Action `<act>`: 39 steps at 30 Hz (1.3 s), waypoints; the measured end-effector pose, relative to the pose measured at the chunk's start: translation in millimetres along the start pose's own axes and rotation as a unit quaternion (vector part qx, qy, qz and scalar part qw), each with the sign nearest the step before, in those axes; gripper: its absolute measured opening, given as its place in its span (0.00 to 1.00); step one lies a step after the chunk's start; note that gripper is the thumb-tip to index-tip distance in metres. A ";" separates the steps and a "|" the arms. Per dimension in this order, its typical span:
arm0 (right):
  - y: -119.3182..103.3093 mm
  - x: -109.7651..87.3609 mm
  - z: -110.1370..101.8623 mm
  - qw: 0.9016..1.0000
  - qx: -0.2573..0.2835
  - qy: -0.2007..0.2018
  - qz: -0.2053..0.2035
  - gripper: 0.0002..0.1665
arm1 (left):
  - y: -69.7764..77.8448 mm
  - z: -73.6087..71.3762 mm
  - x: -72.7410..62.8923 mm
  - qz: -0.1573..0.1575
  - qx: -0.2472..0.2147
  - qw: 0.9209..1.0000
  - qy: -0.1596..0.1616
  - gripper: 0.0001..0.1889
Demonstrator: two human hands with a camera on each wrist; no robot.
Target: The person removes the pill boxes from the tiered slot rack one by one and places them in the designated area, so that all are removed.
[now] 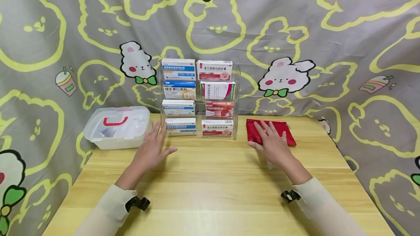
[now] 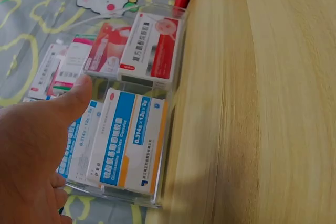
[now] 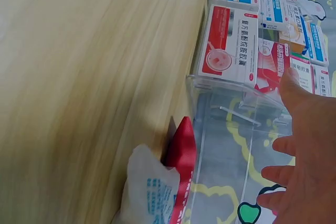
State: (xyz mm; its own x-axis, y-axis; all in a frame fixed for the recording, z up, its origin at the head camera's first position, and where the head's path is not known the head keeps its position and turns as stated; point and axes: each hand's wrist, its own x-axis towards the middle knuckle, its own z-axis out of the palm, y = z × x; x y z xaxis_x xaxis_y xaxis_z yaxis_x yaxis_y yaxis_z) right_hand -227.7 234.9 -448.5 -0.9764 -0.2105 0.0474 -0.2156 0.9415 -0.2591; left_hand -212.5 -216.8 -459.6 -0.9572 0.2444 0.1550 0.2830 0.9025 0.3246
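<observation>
A clear tiered rack (image 1: 237, 105) stands at the back of the table, holding several medicine boxes in two columns. My left hand (image 1: 151, 151) is spread at the rack's lower left, beside a blue-and-white medicine box (image 2: 128, 140) on the bottom tier, and holds nothing. Over a red zip pouch (image 1: 254, 134) to the right of the rack, my right hand (image 1: 275, 148) has its fingers extended and grips nothing; it partly hides the pouch. A white packet with blue print (image 3: 149, 184) lies against the pouch, mostly hidden under that hand in the head view.
A translucent white plastic case (image 1: 115, 143) with a red handle (image 1: 115, 121) sits at the table's left, close to my left hand. Behind the wooden table (image 1: 210, 185) hangs a grey cartoon-printed curtain (image 1: 216, 28), which also runs along both sides.
</observation>
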 end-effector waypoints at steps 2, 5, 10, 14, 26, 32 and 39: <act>-1.7 1.1 -0.6 1.000 0.005 0.001 -0.004 0.56 | 0.1 -0.1 1.2 -0.002 -0.010 1.000 -0.001 0.57; -6.3 2.0 -2.4 1.000 0.011 0.003 -0.013 0.56 | 0.3 -0.6 3.6 -0.006 -0.027 1.000 -0.003 0.57; -17.9 3.7 -4.7 0.999 0.020 0.008 -0.027 0.54 | 0.6 -0.4 7.9 -0.014 -0.045 0.999 -0.004 0.57; -26.8 6.6 -6.1 0.999 0.026 0.007 -0.037 0.54 | -1.0 0.6 12.1 -0.019 -0.064 0.998 -0.001 0.56; -60.4 12.0 -6.2 0.996 0.023 0.009 -0.087 0.57 | -10.2 5.2 26.4 -0.045 -0.131 0.990 0.003 0.53; -80.3 19.2 -3.1 0.993 0.022 0.013 -0.116 0.56 | -13.7 10.8 31.8 -0.055 -0.149 0.987 0.003 0.51; -101.5 34.7 3.1 0.989 0.035 0.006 -0.142 0.56 | -19.9 17.5 40.4 -0.058 -0.191 0.979 0.025 0.50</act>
State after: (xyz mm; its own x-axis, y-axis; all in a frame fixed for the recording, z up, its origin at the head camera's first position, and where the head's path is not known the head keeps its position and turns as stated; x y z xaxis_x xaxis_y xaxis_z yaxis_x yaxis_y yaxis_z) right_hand -239.6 131.3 -423.5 -0.8771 -0.4600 0.1381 -0.4797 0.8245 -0.3002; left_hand -257.8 -218.7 -476.1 -0.9828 0.1216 0.1390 0.1837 0.7219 0.6672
